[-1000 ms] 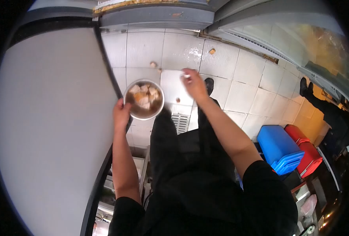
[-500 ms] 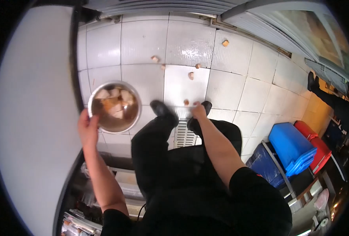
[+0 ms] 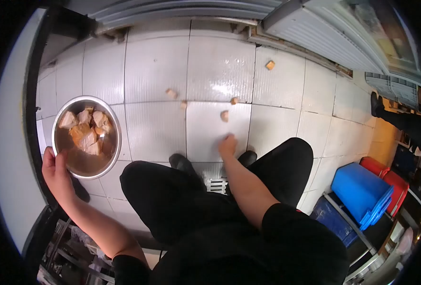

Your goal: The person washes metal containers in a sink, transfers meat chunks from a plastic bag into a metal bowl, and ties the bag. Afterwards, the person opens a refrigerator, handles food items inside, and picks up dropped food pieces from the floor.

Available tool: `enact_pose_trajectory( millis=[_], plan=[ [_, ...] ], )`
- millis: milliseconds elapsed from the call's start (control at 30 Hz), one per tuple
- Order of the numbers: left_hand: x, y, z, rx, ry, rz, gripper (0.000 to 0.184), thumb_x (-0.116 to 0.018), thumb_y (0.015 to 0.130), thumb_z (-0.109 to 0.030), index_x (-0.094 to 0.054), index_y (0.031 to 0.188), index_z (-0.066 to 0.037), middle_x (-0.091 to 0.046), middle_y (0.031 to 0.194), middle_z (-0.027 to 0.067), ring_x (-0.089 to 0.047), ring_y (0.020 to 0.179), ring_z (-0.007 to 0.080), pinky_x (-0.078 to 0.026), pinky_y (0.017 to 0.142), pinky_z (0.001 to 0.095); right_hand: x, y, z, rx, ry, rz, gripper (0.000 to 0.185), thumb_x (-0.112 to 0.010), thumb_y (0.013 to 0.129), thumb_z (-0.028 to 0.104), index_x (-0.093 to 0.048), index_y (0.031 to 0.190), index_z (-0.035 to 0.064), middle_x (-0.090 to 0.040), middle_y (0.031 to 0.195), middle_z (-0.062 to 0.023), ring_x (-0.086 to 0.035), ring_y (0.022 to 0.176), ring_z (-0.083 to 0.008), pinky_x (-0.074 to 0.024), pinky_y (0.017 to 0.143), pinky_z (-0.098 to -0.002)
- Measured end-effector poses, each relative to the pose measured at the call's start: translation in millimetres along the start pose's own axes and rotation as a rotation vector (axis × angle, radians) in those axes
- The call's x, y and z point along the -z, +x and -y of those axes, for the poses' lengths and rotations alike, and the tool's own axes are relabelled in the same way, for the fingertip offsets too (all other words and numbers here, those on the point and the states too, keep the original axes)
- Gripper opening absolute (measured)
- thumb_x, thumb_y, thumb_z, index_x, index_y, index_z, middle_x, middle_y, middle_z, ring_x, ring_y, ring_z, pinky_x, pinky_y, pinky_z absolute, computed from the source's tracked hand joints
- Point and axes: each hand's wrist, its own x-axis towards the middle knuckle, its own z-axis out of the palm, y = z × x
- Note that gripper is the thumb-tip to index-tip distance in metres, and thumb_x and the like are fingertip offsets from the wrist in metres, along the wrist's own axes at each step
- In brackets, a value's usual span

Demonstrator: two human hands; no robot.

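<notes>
My left hand (image 3: 58, 173) grips the near rim of a round metal bowl (image 3: 118, 142), its fingers wrapped over the edge. Inside lie several pale and brown chunks (image 3: 83, 135) that look like cooked meat. My right hand (image 3: 228, 145) is down at the white tiled floor, fingers drawn together; what they hold, if anything, is hidden. Just beyond it sits a small meat chunk (image 3: 225, 116), with another chunk (image 3: 234, 100) slightly farther. Left of these are a pale chunk (image 3: 171, 93) and a smaller piece (image 3: 184, 104). A browner chunk (image 3: 270, 65) lies far right.
My bent knees and black shoes flank a floor drain grate (image 3: 216, 185). Blue bin (image 3: 362, 192) and red bin (image 3: 391, 187) stand on the right. Another person's dark-clad leg (image 3: 400, 121) shows at far right. Grey panels (image 3: 182, 12) line the far side; a white surface edges the left.
I have crouched lower, knees now spread. The bowl has moved left and down in view with my left hand. My right hand has reached the floor where a chunk showed before.
</notes>
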Motion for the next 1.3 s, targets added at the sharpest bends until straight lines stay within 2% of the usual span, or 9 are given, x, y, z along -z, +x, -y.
enact_pose_trajectory(
  millis=[67,167,233,367,567,667,767,1100,1300],
  plan=[
    [8,5,14,-0.031,-0.042,-0.012,0.019,-0.061,0.092,-0.008,-0.048,0.077,-0.008,-0.045,0.071,-0.0075,-0.036,0.067,0.0016,-0.027,0.059,0.0185,12,38,5,0.301,0.043,-0.322,0.025,-0.062,0.079,0.006,-0.053,0.102,0.0037,-0.054,0.104,-0.0234,-0.056,0.095,-0.0437,-0.0467,0.084,-0.0499],
    [10,13,7,-0.053,-0.029,-0.028,0.019,-0.06,0.092,-0.009,-0.048,0.077,-0.008,-0.044,0.07,-0.0067,-0.037,0.066,0.0026,-0.029,0.058,0.0196,69,60,73,0.149,0.062,-0.368,0.026,-0.061,0.082,0.008,-0.058,0.108,0.0052,-0.055,0.106,-0.021,-0.057,0.098,-0.0417,-0.048,0.085,-0.0482],
    [14,20,7,-0.114,0.046,-0.061,0.02,-0.059,0.091,-0.01,-0.046,0.076,-0.008,-0.044,0.07,-0.006,-0.037,0.066,0.004,-0.03,0.059,0.0213,77,93,78,0.378,0.026,-0.387,0.032,-0.059,0.085,0.012,-0.062,0.117,0.0099,-0.056,0.11,-0.0196,-0.058,0.103,-0.0391,-0.0492,0.088,-0.0459],
    [19,29,5,-0.174,0.146,-0.089,0.021,-0.059,0.088,-0.012,-0.044,0.074,-0.007,-0.04,0.069,-0.0056,-0.035,0.066,0.0053,-0.031,0.059,0.0226,82,107,78,0.526,-0.233,-0.157,0.036,-0.062,0.086,0.018,-0.064,0.122,0.016,-0.055,0.116,-0.0182,-0.058,0.107,-0.036,-0.0493,0.09,-0.0452],
    [18,34,12,-0.148,0.119,-0.06,0.023,-0.059,0.089,-0.014,-0.044,0.073,-0.007,-0.038,0.067,-0.0059,-0.034,0.064,0.005,-0.03,0.056,0.0231,79,67,72,0.444,-0.176,0.012,0.017,-0.059,0.088,0.022,-0.06,0.099,0.0086,-0.056,0.106,-0.0219,-0.063,0.092,-0.0392,-0.0533,0.08,-0.0492],
    [8,28,6,-0.071,0.153,-0.048,0.021,-0.058,0.089,-0.014,-0.047,0.073,-0.007,-0.042,0.066,-0.0062,-0.035,0.062,0.0046,-0.03,0.053,0.0236,51,54,56,0.643,-0.287,-0.04,0.041,-0.062,0.084,0.018,-0.054,0.125,0.0159,-0.051,0.118,-0.0212,-0.061,0.095,-0.0397,-0.0545,0.081,-0.0481],
    [-5,26,13,-0.055,0.138,-0.048,0.02,-0.058,0.089,-0.013,-0.047,0.073,-0.008,-0.043,0.066,-0.0065,-0.036,0.06,0.0044,-0.029,0.052,0.0236,51,27,72,0.679,-0.33,-0.08,0.051,-0.064,0.082,0.014,-0.051,0.131,0.0182,-0.047,0.124,-0.0197,-0.06,0.099,-0.0393,-0.0551,0.083,-0.045],
    [-82,43,70,0.001,0.166,0.088,0.023,-0.059,0.082,-0.013,-0.042,0.067,-0.006,-0.041,0.059,-0.0019,-0.038,0.055,0.009,-0.033,0.05,0.0294,19,52,88,0.553,-0.18,0.01,0.043,-0.061,0.082,0.007,-0.059,0.124,0.0158,-0.047,0.123,-0.0162,-0.058,0.106,-0.0344,-0.0532,0.087,-0.0448],
    [-99,42,81,0.032,0.284,0.134,0.024,-0.06,0.081,-0.016,-0.045,0.067,-0.004,-0.047,0.057,0.0051,-0.046,0.054,0.0147,-0.039,0.05,0.0345,4,40,109,0.862,-0.313,0.079,0.037,-0.054,0.087,0.007,-0.061,0.123,0.0158,-0.049,0.119,-0.0153,-0.056,0.109,-0.0329,-0.053,0.089,-0.0448]
  ],
)
